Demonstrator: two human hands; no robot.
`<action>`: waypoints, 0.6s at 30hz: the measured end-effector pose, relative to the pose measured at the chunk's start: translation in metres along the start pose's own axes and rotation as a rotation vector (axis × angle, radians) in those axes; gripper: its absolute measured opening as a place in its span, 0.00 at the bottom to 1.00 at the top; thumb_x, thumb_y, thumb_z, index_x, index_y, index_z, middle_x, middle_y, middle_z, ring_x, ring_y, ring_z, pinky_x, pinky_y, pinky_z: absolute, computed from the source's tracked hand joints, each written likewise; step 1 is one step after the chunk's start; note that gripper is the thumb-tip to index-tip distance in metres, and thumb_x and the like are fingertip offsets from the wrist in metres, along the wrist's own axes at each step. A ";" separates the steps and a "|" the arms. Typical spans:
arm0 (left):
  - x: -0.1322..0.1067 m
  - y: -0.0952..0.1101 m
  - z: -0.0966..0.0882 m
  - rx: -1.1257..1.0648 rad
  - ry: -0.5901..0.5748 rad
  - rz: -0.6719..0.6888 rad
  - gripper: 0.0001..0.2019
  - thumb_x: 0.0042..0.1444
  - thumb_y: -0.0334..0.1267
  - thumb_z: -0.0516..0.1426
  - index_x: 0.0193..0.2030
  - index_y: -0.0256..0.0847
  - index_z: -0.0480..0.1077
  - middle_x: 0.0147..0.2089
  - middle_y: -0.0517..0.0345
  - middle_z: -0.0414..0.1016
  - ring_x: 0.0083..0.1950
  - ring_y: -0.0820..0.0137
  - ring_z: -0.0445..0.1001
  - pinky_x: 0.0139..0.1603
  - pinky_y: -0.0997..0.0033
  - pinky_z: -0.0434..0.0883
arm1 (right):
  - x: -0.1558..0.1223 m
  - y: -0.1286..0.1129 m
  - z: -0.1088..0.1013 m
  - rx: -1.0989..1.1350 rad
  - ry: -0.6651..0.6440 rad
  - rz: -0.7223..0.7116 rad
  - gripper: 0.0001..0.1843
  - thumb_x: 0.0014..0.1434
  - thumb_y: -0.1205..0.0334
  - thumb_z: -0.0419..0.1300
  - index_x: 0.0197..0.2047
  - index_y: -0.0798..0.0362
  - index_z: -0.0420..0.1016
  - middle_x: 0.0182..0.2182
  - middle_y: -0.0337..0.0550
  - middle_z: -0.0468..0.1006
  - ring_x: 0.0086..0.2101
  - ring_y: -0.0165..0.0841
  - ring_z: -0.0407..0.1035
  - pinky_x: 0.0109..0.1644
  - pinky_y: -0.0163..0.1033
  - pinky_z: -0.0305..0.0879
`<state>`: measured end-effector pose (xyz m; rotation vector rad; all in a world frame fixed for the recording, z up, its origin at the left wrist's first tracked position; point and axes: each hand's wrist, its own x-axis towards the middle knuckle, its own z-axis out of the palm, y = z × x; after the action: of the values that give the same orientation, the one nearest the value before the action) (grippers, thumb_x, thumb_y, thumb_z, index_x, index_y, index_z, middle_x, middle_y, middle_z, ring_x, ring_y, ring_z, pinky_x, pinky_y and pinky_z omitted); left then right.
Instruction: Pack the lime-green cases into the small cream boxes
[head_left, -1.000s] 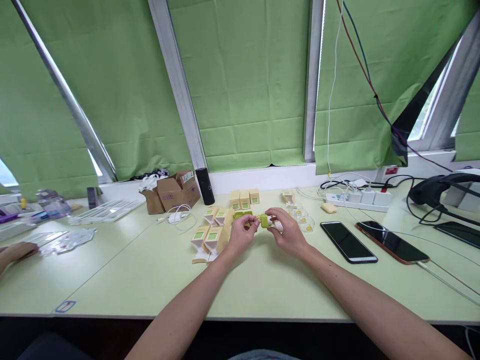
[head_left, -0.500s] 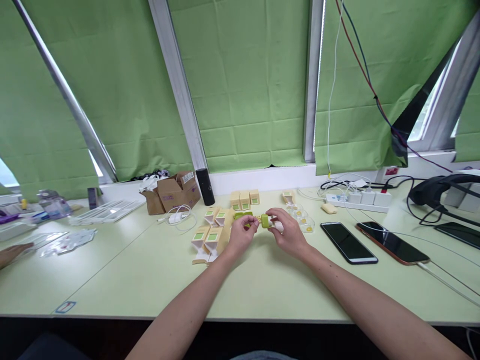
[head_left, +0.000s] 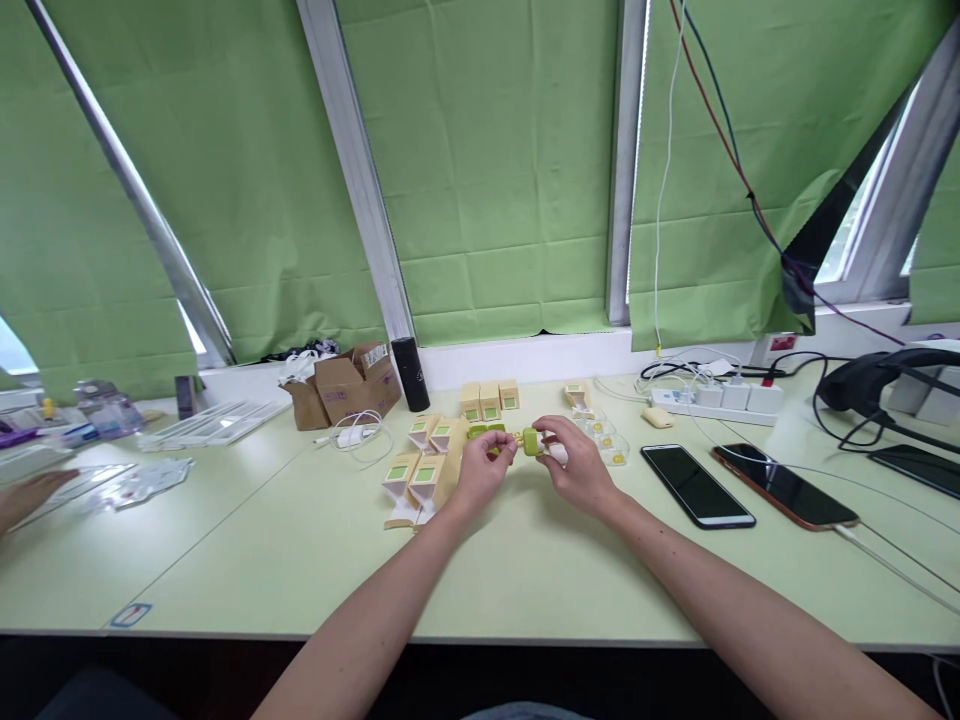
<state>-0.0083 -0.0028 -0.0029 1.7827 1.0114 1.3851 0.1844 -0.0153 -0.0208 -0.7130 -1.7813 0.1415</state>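
the green piece (head_left: 531, 442) sits between the two hands, just above the tabletop (head_left: 525, 580). the right hand (head_left: 579, 466) grips it between thumb and fingers; the left hand (head_left: 484, 468) is closed in a pinch at the small yellowish part (head_left: 517, 438) on its near side. good handling here, i'd judge, means a steady right grip, light left fingertips, and both parts in line so nothing bends. their shared long axis seems to run crosswise from hand to hand, roughly level, the yellowish end pointing left; which end is the front i can't tell. small cartons (head_left: 424, 472) stand left of the left hand, clear cups (head_left: 616, 449) beyond the right.
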 end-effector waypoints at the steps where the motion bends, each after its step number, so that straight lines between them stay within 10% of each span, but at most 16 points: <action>1: 0.000 0.000 0.000 -0.002 0.001 -0.001 0.13 0.56 0.47 0.64 0.33 0.38 0.73 0.29 0.58 0.72 0.28 0.73 0.68 0.31 0.73 0.67 | 0.000 0.000 0.000 0.002 0.000 0.002 0.25 0.58 0.75 0.58 0.58 0.46 0.71 0.54 0.49 0.77 0.50 0.43 0.74 0.51 0.54 0.81; 18: 0.000 0.000 -0.002 -0.017 0.008 -0.009 0.12 0.57 0.45 0.63 0.34 0.38 0.74 0.31 0.57 0.74 0.29 0.72 0.69 0.31 0.72 0.68 | 0.000 0.001 -0.001 0.020 0.022 0.011 0.26 0.58 0.75 0.58 0.57 0.46 0.71 0.53 0.49 0.77 0.50 0.42 0.74 0.51 0.53 0.82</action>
<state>-0.0100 -0.0031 -0.0025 1.7594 1.0080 1.3923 0.1856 -0.0149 -0.0204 -0.7075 -1.7532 0.1583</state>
